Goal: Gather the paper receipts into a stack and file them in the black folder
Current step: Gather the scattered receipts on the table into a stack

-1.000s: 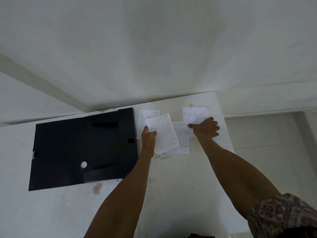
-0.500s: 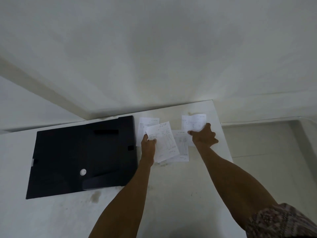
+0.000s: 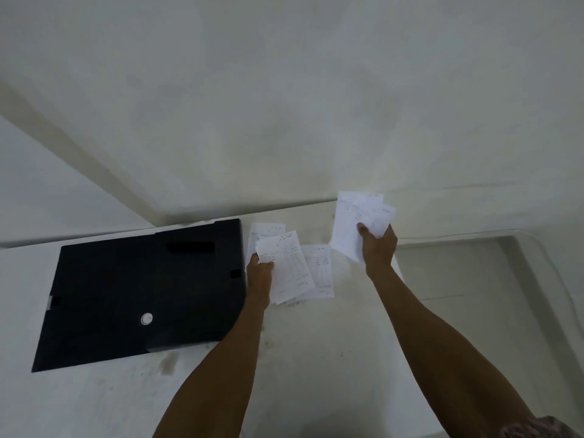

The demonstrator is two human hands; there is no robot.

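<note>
The black folder [image 3: 142, 292] lies closed and flat on the left of the white table, a white round button on its cover. Just to its right, my left hand [image 3: 260, 270] pinches a printed receipt [image 3: 289, 268] by its upper left corner. Another receipt [image 3: 264, 230] pokes out behind that one, and one more receipt [image 3: 320, 270] lies flat on the table between my hands. My right hand [image 3: 377, 248] holds two or three overlapping receipts [image 3: 357, 222] lifted above the table near its right edge.
The white table [image 3: 300, 358] ends at a right edge just beyond my right hand, with a lower pale floor or ledge [image 3: 474, 295] past it. A white wall [image 3: 284, 105] rises right behind the table. Small stains mark the tabletop near the folder's front edge.
My right hand closed on the receipts at the far right and lifted them off the table. My left hand has kept its hold on the receipt beside the folder.
</note>
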